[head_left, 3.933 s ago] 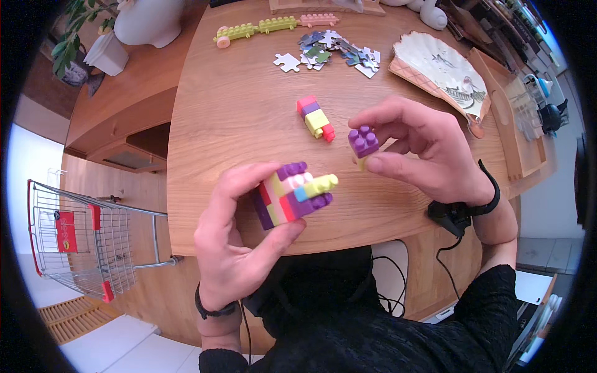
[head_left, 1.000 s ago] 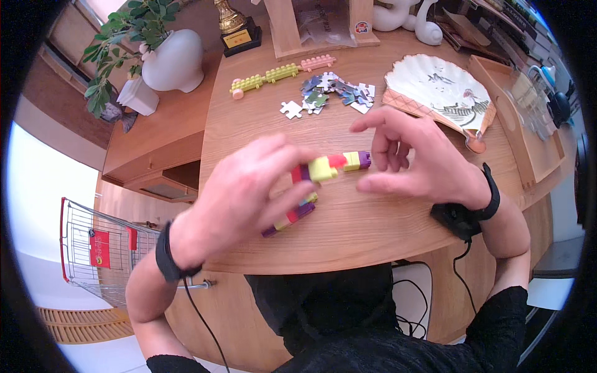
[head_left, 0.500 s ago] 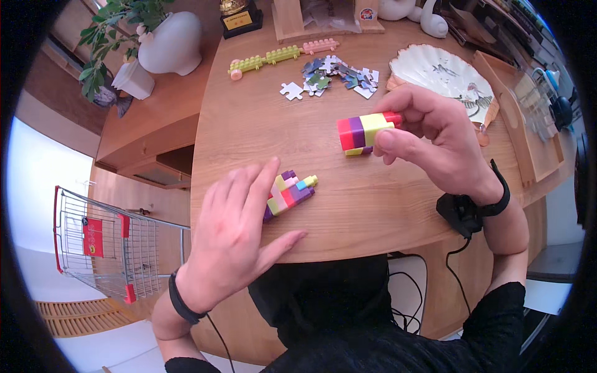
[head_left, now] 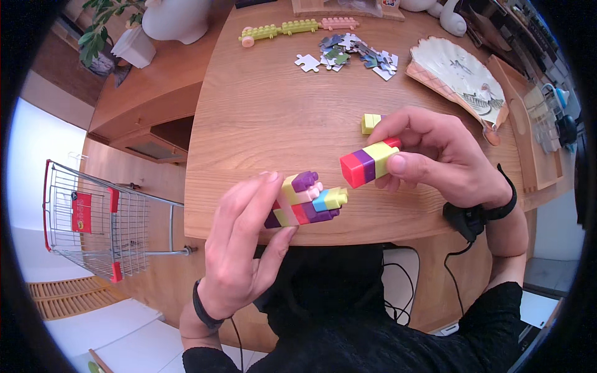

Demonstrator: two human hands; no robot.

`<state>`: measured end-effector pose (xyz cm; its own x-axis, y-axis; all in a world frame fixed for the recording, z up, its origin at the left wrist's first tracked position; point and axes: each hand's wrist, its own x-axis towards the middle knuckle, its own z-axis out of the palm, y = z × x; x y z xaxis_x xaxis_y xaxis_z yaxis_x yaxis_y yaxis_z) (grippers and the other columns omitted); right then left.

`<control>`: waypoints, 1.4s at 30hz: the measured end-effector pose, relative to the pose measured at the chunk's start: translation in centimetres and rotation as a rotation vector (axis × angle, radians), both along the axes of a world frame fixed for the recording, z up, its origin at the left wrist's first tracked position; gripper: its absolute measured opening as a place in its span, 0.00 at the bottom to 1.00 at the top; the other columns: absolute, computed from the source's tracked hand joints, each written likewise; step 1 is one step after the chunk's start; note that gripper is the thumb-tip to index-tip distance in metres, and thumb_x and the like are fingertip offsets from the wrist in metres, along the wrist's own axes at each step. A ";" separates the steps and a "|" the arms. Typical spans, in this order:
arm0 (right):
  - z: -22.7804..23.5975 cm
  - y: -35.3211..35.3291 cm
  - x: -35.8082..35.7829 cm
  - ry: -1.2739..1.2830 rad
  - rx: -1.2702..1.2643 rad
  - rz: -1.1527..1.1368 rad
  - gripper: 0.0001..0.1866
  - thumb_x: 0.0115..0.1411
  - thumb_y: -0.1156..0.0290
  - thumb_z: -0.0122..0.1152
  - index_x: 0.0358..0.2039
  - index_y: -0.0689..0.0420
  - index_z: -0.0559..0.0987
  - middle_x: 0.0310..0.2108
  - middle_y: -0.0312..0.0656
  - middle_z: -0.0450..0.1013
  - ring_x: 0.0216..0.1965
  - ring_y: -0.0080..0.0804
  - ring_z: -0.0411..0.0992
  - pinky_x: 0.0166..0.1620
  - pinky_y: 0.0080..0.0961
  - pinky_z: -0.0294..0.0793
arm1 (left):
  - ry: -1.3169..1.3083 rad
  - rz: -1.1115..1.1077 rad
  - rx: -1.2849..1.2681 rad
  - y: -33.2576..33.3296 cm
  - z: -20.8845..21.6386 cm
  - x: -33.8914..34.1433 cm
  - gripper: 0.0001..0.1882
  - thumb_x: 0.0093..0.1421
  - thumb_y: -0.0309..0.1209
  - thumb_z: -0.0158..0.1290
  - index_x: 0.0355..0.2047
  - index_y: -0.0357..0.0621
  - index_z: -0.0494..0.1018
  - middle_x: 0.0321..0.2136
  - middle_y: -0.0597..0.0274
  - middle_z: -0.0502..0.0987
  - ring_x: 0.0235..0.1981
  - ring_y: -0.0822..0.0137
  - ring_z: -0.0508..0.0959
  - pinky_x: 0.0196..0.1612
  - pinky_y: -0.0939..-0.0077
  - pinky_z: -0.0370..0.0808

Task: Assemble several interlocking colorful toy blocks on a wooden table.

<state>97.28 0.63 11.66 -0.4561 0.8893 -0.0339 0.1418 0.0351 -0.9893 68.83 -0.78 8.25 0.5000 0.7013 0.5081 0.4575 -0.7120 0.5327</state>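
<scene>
Between the thumb and fingers of my left hand (head_left: 239, 239) is a cluster of joined building blocks (head_left: 305, 202) in purple, yellow-green, pink, blue and red. It is raised over the table's near edge, its studs pointing right. My right hand (head_left: 438, 155) pinches a short bar of building blocks (head_left: 367, 163), banded red, purple and yellow-green with a red piece at the hand end. The bar and the cluster are apart, a small gap between them. Behind my right fingers a yellow-green block (head_left: 371, 123) sits on the table, partly hidden.
A pile of jigsaw pieces (head_left: 348, 53) lies on the wooden table (head_left: 249, 118), near a green-and-pink block strip (head_left: 298, 27). To the right are a shell-shaped dish (head_left: 457, 71) and a wooden tray (head_left: 528, 149). A shopping cart (head_left: 99, 217) stands on the floor at left.
My left hand has picked up the block cluster from the table. My right hand has moved lower with its bar, uncovering more of the yellow-green block behind. The whole view has shifted.
</scene>
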 end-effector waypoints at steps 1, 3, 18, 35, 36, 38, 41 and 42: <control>0.1 0.1 0.0 0.030 -0.036 0.022 0.16 0.66 0.67 0.56 0.49 0.65 0.71 0.35 0.41 0.77 0.34 0.18 0.76 0.32 0.14 0.74 | -0.030 -0.008 0.006 0.1 0.0 0.1 0.33 0.47 0.15 0.62 0.56 0.32 0.67 0.47 0.44 0.73 0.48 0.47 0.75 0.49 0.60 0.74; 0.1 -0.1 -0.2 0.043 -0.063 0.017 0.15 0.66 0.67 0.55 0.48 0.64 0.71 0.34 0.39 0.77 0.33 0.18 0.75 0.33 0.14 0.74 | -0.067 -0.013 0.012 0.2 0.0 0.4 0.33 0.47 0.15 0.62 0.56 0.33 0.67 0.48 0.44 0.72 0.49 0.47 0.74 0.51 0.61 0.74; -0.3 0.1 0.0 0.119 -0.145 0.009 0.15 0.66 0.69 0.57 0.48 0.64 0.71 0.34 0.37 0.76 0.34 0.17 0.73 0.35 0.14 0.72 | -0.195 -0.103 0.058 1.5 -1.6 1.1 0.31 0.45 0.15 0.62 0.53 0.36 0.70 0.47 0.47 0.74 0.49 0.47 0.75 0.52 0.58 0.74; -0.8 1.7 1.1 0.390 0.001 -0.326 0.18 0.69 0.61 0.44 0.48 0.63 0.70 0.28 0.42 0.73 0.24 0.24 0.71 0.26 0.18 0.68 | -0.248 -0.039 -0.151 1.0 -1.3 0.8 0.31 0.44 0.13 0.63 0.51 0.35 0.71 0.46 0.46 0.74 0.49 0.49 0.76 0.53 0.62 0.74; -0.9 1.7 1.3 0.383 0.002 -0.332 0.18 0.69 0.61 0.44 0.48 0.63 0.70 0.28 0.42 0.73 0.24 0.24 0.71 0.26 0.18 0.68 | -0.243 -0.029 -0.158 1.0 -1.2 1.0 0.30 0.45 0.14 0.62 0.51 0.34 0.71 0.45 0.47 0.74 0.48 0.50 0.76 0.51 0.63 0.74; -1.0 1.8 1.6 0.390 -0.032 -0.370 0.18 0.68 0.60 0.43 0.46 0.62 0.70 0.24 0.41 0.71 0.21 0.24 0.67 0.25 0.19 0.66 | -0.183 -0.023 -0.135 1.3 -1.1 1.2 0.29 0.46 0.15 0.62 0.51 0.34 0.71 0.45 0.47 0.74 0.47 0.50 0.76 0.50 0.64 0.74; -0.8 1.8 1.6 0.352 -0.039 -0.400 0.16 0.68 0.61 0.43 0.44 0.60 0.70 0.22 0.40 0.69 0.21 0.24 0.65 0.25 0.20 0.65 | -0.103 0.001 -0.137 1.3 -1.0 1.5 0.27 0.48 0.16 0.61 0.51 0.33 0.71 0.46 0.47 0.74 0.48 0.53 0.75 0.51 0.66 0.72; -0.6 1.7 1.7 0.353 -0.036 -0.401 0.16 0.68 0.61 0.43 0.44 0.60 0.70 0.22 0.40 0.69 0.21 0.24 0.65 0.25 0.20 0.65 | -0.088 0.015 -0.166 1.2 -1.0 1.6 0.27 0.49 0.17 0.60 0.52 0.32 0.72 0.47 0.47 0.74 0.50 0.55 0.74 0.53 0.67 0.70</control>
<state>98.94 2.37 11.03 -0.0700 0.9972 0.0260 -0.2043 0.0112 -0.9788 70.40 0.43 7.23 0.4474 0.7864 0.4260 0.4136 -0.6042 0.6810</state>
